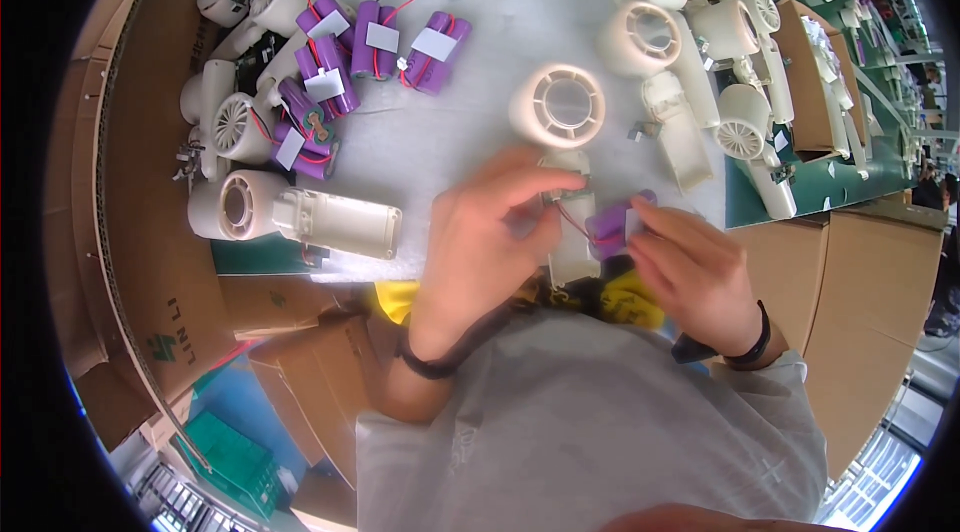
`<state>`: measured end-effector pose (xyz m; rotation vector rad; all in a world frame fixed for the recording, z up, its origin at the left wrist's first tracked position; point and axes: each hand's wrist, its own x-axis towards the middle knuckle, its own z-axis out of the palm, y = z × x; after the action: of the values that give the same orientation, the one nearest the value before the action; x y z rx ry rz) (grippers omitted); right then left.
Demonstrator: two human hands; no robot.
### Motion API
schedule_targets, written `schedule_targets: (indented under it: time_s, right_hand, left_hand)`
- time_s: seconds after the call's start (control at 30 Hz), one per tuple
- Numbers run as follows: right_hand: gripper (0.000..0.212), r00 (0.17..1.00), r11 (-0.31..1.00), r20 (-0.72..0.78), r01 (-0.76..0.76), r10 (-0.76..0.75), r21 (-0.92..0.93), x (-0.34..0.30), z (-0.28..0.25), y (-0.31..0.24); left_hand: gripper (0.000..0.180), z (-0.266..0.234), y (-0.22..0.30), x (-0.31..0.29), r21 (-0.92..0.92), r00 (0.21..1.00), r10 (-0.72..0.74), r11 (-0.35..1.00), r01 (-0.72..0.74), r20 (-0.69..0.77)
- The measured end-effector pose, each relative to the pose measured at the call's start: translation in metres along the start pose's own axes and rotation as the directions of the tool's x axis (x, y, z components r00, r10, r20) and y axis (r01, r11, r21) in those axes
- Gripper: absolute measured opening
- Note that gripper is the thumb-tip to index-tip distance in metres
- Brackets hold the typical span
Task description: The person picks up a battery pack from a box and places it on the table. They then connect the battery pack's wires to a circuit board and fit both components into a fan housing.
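Note:
In front of me lies a cream fan housing with a round, ribbed head (522, 117) and an open handle (574, 262) pointing toward me. My right hand (695, 272) grips a purple battery pack (606, 234) beside the handle. Red and dark wires (572, 216) run from the pack to the fingers of my left hand (490, 232). That hand is closed in a pinch at the upper handle, near a small circuit board (577, 176). Whatever sits between its fingertips is hidden.
Several purple battery packs (372, 54) lie at the back left on white foam sheeting (480, 42). White fan housings crowd the left, including one with an open handle (345, 222). More housings (640, 40) stand at the right, near a cardboard box (805, 117). A cardboard wall (150, 192) borders the left.

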<state>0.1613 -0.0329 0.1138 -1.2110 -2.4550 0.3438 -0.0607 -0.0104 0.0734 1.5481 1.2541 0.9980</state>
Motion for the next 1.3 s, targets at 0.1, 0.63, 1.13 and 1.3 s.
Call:
schedule_targets:
  time_s: [0.1,0.63,1.13,1.3]
  right_hand:
    - [0.02,1.0,0.999,-0.02,-0.024,0.023,-0.032,0.001,0.004,-0.004]
    - [0.02,0.984,0.954,0.066,-0.176,0.164,0.244,0.007,-0.009,0.019]
    - [0.041,0.979,0.77,-0.148,0.199,-0.137,0.606,0.011,-0.08,0.034]
    - [0.038,0.989,0.719,-0.096,0.148,-0.113,0.679,0.009,-0.052,0.028]
  left_hand:
    - [0.035,0.0,0.0,0.001,0.004,1.0,-0.011,1.0,0.011,0.009]
    - [0.034,-0.005,-0.008,0.002,-0.015,0.999,-0.016,1.0,0.017,0.04]
    - [0.032,-0.011,-0.009,0.0,-0.092,0.998,-0.056,0.994,0.059,0.034]
    - [0.037,-0.01,-0.008,0.005,-0.062,0.999,-0.034,0.997,0.036,0.026]
